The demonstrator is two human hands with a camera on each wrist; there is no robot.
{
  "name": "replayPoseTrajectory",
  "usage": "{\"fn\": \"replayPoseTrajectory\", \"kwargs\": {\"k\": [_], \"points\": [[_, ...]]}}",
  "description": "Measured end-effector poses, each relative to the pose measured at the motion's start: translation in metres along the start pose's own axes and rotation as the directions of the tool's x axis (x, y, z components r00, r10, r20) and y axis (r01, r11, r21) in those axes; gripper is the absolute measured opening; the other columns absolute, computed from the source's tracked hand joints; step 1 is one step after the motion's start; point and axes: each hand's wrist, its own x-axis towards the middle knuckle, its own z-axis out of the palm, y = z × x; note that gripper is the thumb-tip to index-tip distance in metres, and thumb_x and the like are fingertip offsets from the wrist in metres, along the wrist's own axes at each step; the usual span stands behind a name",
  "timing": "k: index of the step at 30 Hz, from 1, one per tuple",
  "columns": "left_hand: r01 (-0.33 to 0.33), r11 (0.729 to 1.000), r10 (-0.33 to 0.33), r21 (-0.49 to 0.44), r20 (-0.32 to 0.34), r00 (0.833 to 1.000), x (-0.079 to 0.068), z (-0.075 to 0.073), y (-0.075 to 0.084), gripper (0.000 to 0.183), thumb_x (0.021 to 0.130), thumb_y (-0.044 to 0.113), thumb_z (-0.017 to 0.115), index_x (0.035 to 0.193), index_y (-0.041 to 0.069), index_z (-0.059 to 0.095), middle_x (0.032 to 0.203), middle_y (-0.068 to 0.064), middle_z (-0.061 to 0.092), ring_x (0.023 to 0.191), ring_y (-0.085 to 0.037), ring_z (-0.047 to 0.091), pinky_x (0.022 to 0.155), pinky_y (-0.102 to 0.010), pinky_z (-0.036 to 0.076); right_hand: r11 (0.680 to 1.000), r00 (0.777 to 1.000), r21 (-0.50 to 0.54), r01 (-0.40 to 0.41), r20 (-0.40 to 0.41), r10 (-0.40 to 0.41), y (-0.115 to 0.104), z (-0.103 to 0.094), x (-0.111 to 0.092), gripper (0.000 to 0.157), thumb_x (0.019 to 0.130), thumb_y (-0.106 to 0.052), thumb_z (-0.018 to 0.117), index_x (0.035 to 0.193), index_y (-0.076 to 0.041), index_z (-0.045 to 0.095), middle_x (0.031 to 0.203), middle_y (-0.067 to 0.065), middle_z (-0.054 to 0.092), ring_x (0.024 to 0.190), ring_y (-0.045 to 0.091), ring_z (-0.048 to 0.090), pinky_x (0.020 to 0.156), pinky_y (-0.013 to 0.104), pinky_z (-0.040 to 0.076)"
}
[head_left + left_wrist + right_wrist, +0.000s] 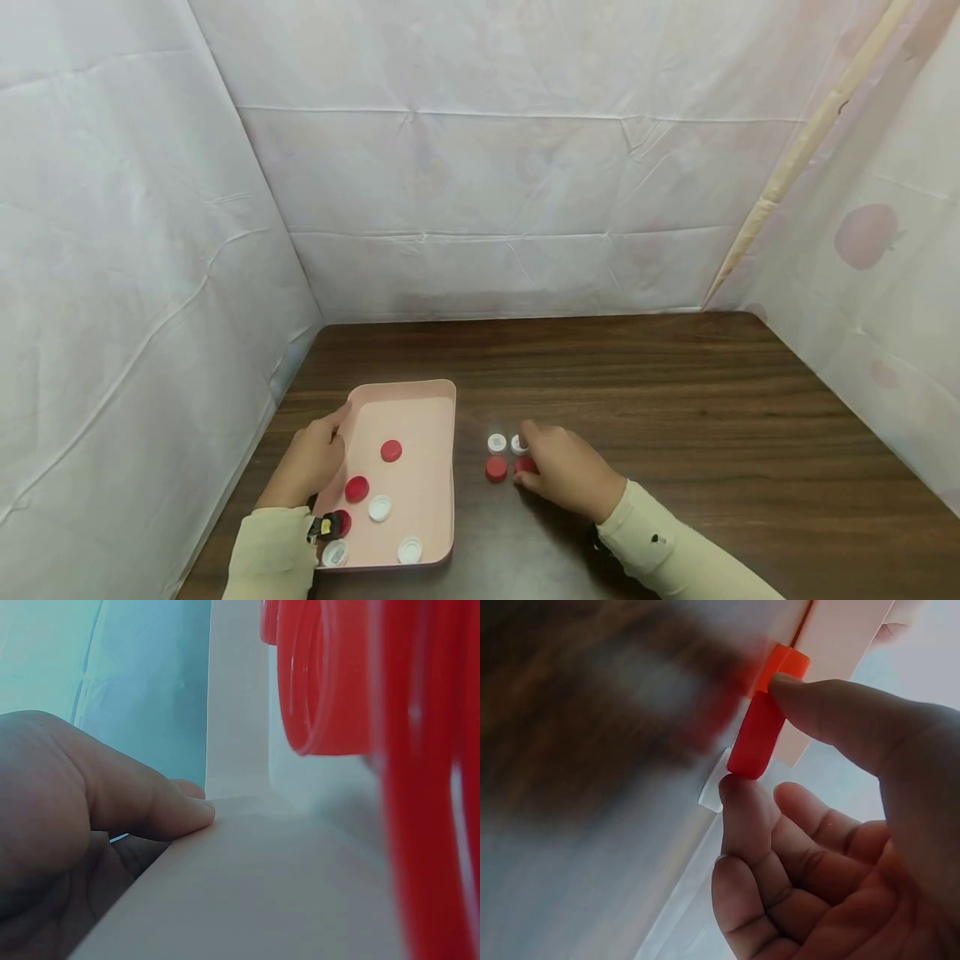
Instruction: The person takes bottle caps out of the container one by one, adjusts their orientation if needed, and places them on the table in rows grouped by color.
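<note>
My right hand (570,472) pinches a red bottle cap (756,739) between thumb and forefinger, low over the table. Beside it on the table lie another red cap (496,469) and a white cap (497,443). A second white cap (517,446) sits right by the forefinger, partly covered by it. On the left, my left hand (306,460) holds the side wall of a pink tray (422,417), thumb on the inner face and fingers outside. Several red and white caps are scattered in the tray, among them a red cap (391,451) and a white cap (380,508).
Under everything is a dark wood-grain table (637,375). A white sheet wall (480,183) closes off the back, with more sheeting on the left and right. The left sheet (150,333) comes down close beside the left forearm.
</note>
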Motion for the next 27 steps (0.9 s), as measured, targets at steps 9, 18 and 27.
{"fn": "replayPoseTrajectory", "kwargs": {"k": [9,18,27], "points": [[-0.008,1.0,0.008,0.005,-0.006,1.0,-0.0013,-0.0001,0.0018,0.058,0.107,0.011,0.044,0.163,0.007,0.03,0.157,-0.03,0.042,0.137,-0.048,0.052,0.108,-0.063,0.041,1.0,1.0,0.021,-0.021,0.022,0.021,0.0001,-0.0001,-0.0002,0.036,0.083,-0.028,0.087,0.096,-0.011,0.058,0.069,-0.01,0.051,0.058,0.003,0.046,0.051,0.02,0.041],[-0.02,1.0,0.02,-0.005,-0.013,1.0,-0.0007,-0.0003,0.0031,0.057,0.106,0.01,0.042,0.162,0.005,0.032,0.157,-0.029,0.042,0.142,-0.048,0.047,0.109,-0.063,0.04,0.999,0.999,0.014,-0.031,0.018,0.03,0.0003,0.0009,0.0003,0.033,0.083,-0.027,0.086,0.093,-0.012,0.059,0.069,-0.011,0.051,0.058,0.002,0.047,0.052,0.02,0.042],[0.006,0.998,-0.005,-0.055,0.008,1.0,-0.0005,-0.0016,0.0026,0.059,0.105,0.012,0.038,0.163,0.008,0.029,0.16,-0.028,0.039,0.146,-0.048,0.042,0.113,-0.065,0.036,0.999,0.999,-0.009,-0.048,0.011,0.048,-0.0021,-0.0021,-0.0016,0.033,0.083,-0.03,0.086,0.092,-0.013,0.059,0.068,-0.011,0.051,0.057,0.002,0.046,0.049,0.021,0.04]]}}
